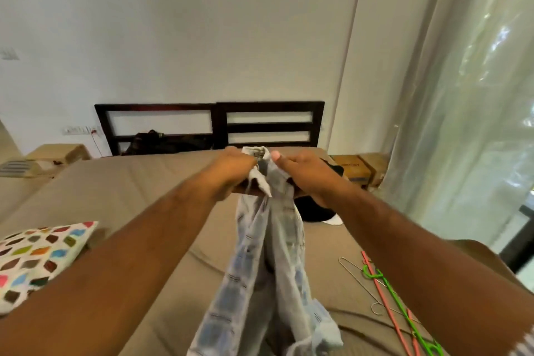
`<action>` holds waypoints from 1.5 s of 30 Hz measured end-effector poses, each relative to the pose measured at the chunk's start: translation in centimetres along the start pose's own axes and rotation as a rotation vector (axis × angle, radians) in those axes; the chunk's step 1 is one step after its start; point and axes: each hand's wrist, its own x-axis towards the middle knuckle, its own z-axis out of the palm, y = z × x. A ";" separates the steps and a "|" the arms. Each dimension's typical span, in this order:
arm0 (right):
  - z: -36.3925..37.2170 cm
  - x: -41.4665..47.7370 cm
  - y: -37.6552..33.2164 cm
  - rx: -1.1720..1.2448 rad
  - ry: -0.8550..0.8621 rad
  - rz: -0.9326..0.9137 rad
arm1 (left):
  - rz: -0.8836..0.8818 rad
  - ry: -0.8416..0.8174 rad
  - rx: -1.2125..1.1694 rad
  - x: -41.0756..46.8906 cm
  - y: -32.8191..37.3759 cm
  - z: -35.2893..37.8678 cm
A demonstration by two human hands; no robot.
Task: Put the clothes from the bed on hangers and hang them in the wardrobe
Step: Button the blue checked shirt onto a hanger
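A light blue checked shirt [268,263] hangs down over the bed [144,182], held up by its collar. My left hand [231,170] grips the collar's left side and my right hand [303,173] grips its right side, thumb up. A dark bar, perhaps a hanger, shows just under my hands inside the shirt. A black garment [315,208] with a white edge lies on the bed behind my right hand. Pink, green and wire hangers [384,289] lie on the bed at the right.
A pillow [37,257] with coloured patches sits at the bed's left. The dark headboard [213,124] stands against the wall, with dark clothes [161,141] piled before it. Cardboard boxes [358,167] stand at the right, beside a sheer curtain [462,124].
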 end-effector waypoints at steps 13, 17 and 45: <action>-1.1 -0.5 2.5 0.206 0.043 -0.170 | 0.209 0.100 0.041 -0.3 -9.3 1.8; -2.8 -0.6 1.0 0.290 0.042 -0.228 | 0.102 -0.167 0.127 0.5 -17.9 2.8; -10.3 8.1 12.9 -0.026 0.284 -0.097 | 0.166 0.097 0.771 0.9 -9.7 -10.3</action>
